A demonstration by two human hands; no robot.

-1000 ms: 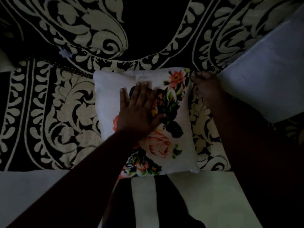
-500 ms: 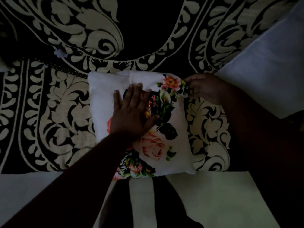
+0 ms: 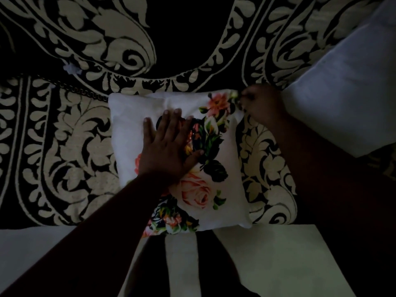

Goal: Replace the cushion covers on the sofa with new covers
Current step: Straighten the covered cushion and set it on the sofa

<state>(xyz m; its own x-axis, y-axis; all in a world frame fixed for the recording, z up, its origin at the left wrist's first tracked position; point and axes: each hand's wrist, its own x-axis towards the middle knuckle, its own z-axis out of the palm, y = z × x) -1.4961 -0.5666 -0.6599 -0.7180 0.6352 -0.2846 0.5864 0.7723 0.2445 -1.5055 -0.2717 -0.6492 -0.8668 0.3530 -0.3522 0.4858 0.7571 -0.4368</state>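
Note:
A white cushion with a flower print (image 3: 225, 168) lies flat on the sofa seat, which has a black and cream leaf pattern (image 3: 70, 151). My left hand (image 3: 167, 151) presses down on the cushion's middle with straight, spread fingers. At the cushion's far right corner my right hand (image 3: 260, 103) has its fingers curled and pinches the cover's edge. The light is dim.
A plain white cushion (image 3: 347, 95) leans at the right, just beyond my right hand. A small white scrap (image 3: 72, 68) lies on the sofa at the upper left. Pale floor (image 3: 278, 258) and my striped clothing (image 3: 182, 262) fill the bottom of the view.
My right hand stayed at the cushion's far right corner, shifting slightly along its edge. My left hand kept pressing the cushion's middle.

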